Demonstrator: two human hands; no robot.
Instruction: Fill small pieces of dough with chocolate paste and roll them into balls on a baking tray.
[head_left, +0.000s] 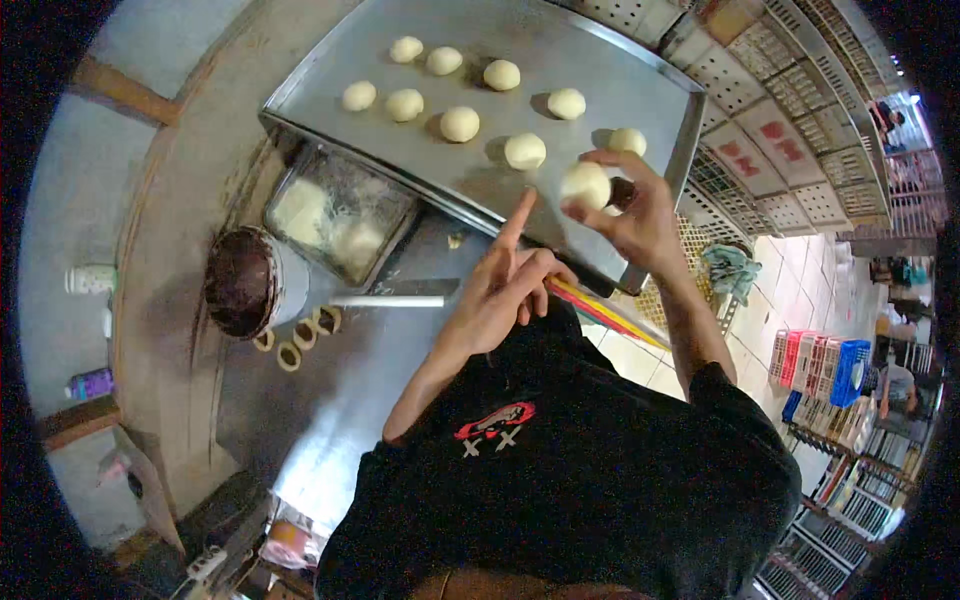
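My right hand (642,215) grips a round, pale dough ball (585,187) between thumb and fingers, over the right end of a large metal baking tray (560,45). Two uneven rows of similar dough balls (460,125) rest on that tray, spaced apart. By the tray's near edge is my left hand (500,290), its index finger stretched toward the tray and the other fingers loosely bent. Nothing shows in it. Something dark, partly covered by my right fingers, sits behind the held ball; I cannot make out what it is.
Left of my left hand stand a floury metal pan (335,215) holding dough, a bucket of dark brown filling (240,282) and several dough-coloured rings (305,333). A white rod (390,301) lies on the worktop. Plastic crates (775,130) and a green cloth (731,270) are at the right.
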